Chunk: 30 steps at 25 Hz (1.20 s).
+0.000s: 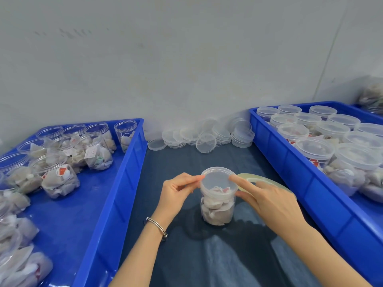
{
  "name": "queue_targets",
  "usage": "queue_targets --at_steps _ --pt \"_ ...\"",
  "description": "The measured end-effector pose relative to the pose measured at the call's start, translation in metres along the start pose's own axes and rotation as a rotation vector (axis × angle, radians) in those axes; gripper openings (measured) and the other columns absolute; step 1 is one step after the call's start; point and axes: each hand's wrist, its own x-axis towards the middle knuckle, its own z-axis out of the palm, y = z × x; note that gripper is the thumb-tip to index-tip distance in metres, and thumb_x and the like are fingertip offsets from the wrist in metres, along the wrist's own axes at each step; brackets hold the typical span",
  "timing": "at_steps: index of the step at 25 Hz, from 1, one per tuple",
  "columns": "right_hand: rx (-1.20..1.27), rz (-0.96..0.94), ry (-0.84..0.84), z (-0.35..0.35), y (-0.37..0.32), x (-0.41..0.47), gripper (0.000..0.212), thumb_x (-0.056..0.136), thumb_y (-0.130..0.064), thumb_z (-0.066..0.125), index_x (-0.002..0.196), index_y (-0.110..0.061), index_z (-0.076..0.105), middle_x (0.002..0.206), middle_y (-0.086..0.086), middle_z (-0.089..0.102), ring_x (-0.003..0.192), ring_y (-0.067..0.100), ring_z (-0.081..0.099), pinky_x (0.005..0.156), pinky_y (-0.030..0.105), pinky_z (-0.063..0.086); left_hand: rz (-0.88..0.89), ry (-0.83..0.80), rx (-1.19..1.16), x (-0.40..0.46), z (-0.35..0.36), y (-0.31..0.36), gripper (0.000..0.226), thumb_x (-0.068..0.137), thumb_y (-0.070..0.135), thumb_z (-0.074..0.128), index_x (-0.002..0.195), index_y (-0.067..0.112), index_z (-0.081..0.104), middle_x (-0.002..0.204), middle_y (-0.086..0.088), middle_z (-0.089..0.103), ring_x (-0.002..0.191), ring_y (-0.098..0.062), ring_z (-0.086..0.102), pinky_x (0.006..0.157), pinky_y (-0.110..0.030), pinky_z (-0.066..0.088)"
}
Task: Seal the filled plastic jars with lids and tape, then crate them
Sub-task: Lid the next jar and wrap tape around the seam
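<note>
A clear plastic jar (217, 210) filled with pale tea-bag sachets stands on the dark table cover, in the middle between two crates. A translucent lid (217, 179) sits on its mouth. My left hand (176, 193) pinches the lid's left rim with curled fingers. My right hand (269, 199) holds the lid's right side, index finger on top and thumb against the rim. A yellowish tape roll (255, 177) shows just behind my right hand, partly hidden by it.
The blue crate (132, 162) on the left holds several filled jars without lids (60, 177). The blue crate (290, 160) on the right holds several lidded jars (315, 148). Loose lids (205, 135) are piled against the wall between them.
</note>
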Motion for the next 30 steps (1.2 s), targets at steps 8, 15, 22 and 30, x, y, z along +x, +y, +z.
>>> queue_targets --at_steps 8,15,22,30 --pt "0.18 0.109 -0.211 0.007 0.007 -0.004 0.065 0.094 -0.06 0.027 0.146 -0.044 -0.007 0.107 -0.016 0.058 0.097 0.01 0.059 0.073 0.023 0.039 0.063 0.033 0.29 -0.018 0.055 0.007 0.06 0.054 0.038 0.088 0.099 0.028 0.049 0.122 0.015 0.047 0.114 0.009 0.046 0.09 -0.006 0.037" --pt "0.579 -0.003 -0.693 -0.011 0.047 -0.026 0.046 0.081 -0.074 0.034 0.096 -0.037 0.056 0.086 -0.005 0.059 0.078 0.008 0.052 0.076 0.027 0.041 -0.061 -0.167 0.231 -0.012 0.008 0.008 0.064 0.051 0.025 0.095 0.098 0.02 0.053 0.123 0.025 0.053 0.118 0.002 0.05 0.092 -0.026 0.047" --pt "0.121 -0.078 -0.429 -0.035 0.06 -0.017 0.051 0.083 -0.072 0.017 0.072 -0.027 0.038 0.076 -0.01 0.043 0.072 0.002 0.041 0.069 0.024 0.03 -0.081 -0.228 0.219 -0.018 -0.004 0.012 0.062 0.049 0.015 0.095 0.097 0.017 0.055 0.119 0.028 0.054 0.119 0.0 0.051 0.095 -0.03 0.048" --pt "-0.098 0.164 -0.36 -0.025 0.045 0.025 0.045 0.085 -0.065 0.033 0.065 -0.025 0.032 0.074 -0.009 0.039 0.061 0.004 0.034 0.052 0.024 0.024 -0.065 -0.26 0.147 -0.026 -0.003 0.014 0.062 0.049 0.01 0.094 0.094 0.021 0.052 0.125 0.016 0.056 0.122 -0.01 0.053 0.1 -0.035 0.047"
